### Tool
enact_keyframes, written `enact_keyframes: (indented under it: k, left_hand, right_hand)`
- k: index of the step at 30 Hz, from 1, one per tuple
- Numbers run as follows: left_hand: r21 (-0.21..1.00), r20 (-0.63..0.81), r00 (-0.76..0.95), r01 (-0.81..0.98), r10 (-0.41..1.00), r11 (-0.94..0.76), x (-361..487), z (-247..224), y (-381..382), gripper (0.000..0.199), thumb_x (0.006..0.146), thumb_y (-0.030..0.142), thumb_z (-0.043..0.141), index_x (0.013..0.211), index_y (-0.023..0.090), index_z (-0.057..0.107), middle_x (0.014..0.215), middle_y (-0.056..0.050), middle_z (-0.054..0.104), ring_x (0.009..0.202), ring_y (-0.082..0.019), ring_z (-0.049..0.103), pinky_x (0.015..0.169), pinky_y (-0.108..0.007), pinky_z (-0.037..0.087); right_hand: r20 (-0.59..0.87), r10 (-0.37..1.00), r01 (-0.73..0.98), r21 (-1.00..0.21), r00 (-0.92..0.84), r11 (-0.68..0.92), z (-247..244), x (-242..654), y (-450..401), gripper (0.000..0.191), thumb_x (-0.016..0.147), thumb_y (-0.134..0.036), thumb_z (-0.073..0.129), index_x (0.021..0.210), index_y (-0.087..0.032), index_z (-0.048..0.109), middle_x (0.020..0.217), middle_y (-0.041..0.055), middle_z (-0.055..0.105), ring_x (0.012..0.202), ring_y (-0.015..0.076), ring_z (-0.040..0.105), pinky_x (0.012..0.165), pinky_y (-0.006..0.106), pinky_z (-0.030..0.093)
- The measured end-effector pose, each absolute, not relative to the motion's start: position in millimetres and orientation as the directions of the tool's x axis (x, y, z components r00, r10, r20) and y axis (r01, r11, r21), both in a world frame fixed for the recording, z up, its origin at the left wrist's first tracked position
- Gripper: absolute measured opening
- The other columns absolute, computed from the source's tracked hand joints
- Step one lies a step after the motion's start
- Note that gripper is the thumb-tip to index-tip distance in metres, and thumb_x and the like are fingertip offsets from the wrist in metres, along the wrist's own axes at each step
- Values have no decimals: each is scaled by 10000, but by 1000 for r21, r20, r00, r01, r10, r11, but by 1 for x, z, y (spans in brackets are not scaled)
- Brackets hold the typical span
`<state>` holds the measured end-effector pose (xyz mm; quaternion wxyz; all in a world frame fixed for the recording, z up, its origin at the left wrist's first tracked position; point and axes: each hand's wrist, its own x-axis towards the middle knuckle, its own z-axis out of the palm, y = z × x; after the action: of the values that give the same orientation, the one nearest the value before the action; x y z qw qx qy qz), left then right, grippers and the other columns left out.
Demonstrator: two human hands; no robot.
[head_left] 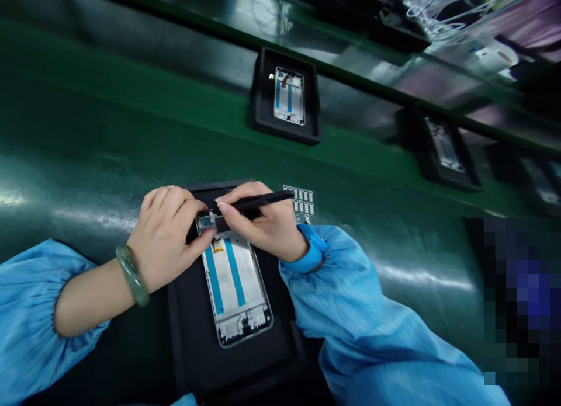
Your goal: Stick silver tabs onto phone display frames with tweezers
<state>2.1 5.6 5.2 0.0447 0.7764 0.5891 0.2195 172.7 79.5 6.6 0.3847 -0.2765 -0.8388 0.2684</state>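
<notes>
A phone frame [252, 277] with two blue strips on its silvery back lies tilted in a black foam tray [190, 342]. My left hand [164, 228] is closed at the frame's upper left end, thumb and fingers on either side of its corner. My right hand [267, 225] grips slim black tweezers [263, 200] between thumb and fingers, over the same upper end. Their working tip is hidden by my fingers. A small orange-gold flex piece [217, 246] shows just below my left thumb.
A sheet of small white stickers [302, 200] lies just beyond my right hand. Farther off, a black tray [313, 117] holds another phone frame [290, 96], and more trays [464, 178] line the green bench [109, 131] to the right. Cables [438, 23] are piled at the upper right.
</notes>
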Motion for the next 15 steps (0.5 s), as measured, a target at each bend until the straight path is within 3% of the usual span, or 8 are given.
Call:
enact_keyframes:
  k: [15]
  left_hand:
    - [341,298,203,890,933,-303,2,5,5,214,810,332,532,936,169,590,895,-76,577,905,-252,537,809,-438,396]
  right_hand:
    - [475,668,240,-682,-573,691,6,172,79,36,792,-197,586,826,-194,577,804,19,666,724,125,641,681,251,523]
